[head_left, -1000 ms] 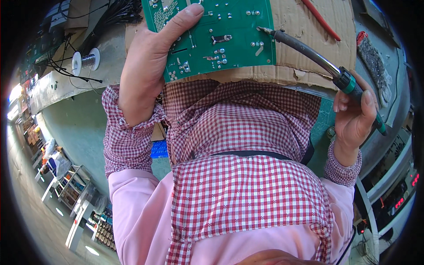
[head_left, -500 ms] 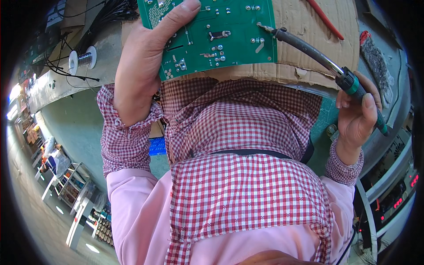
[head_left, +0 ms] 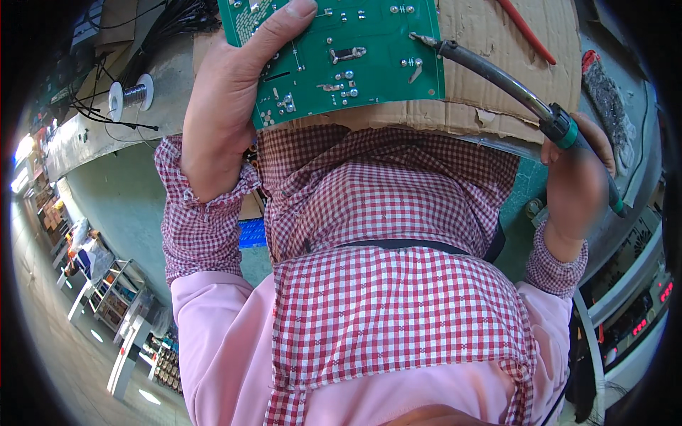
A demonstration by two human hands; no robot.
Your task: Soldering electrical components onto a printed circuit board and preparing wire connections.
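A green circuit board (head_left: 383, 64) with shiny solder joints on its face is gripped at its left side by my left hand (head_left: 231, 92), the thumb lying over the top face. My right hand (head_left: 579, 177) is wrapped round the dark handle of a soldering iron (head_left: 497, 82) with green rings. The iron's tip rests on or just over the board near its right edge, close to some solder joints. Part of my right hand is blurred, and the fingers of my left hand under the board are hidden.
Cardboard (head_left: 511, 78) covers the bench behind the board, with a red rod-like tool (head_left: 529, 32) on it. On the left stand a solder wire spool (head_left: 133, 96) and black cable ties (head_left: 167, 32). At right lie a grey fuzzy item (head_left: 607, 99) and devices with red displays (head_left: 639, 326).
The board has shifted slightly to the left in my left hand. The iron's tip has moved a little left and up with it.
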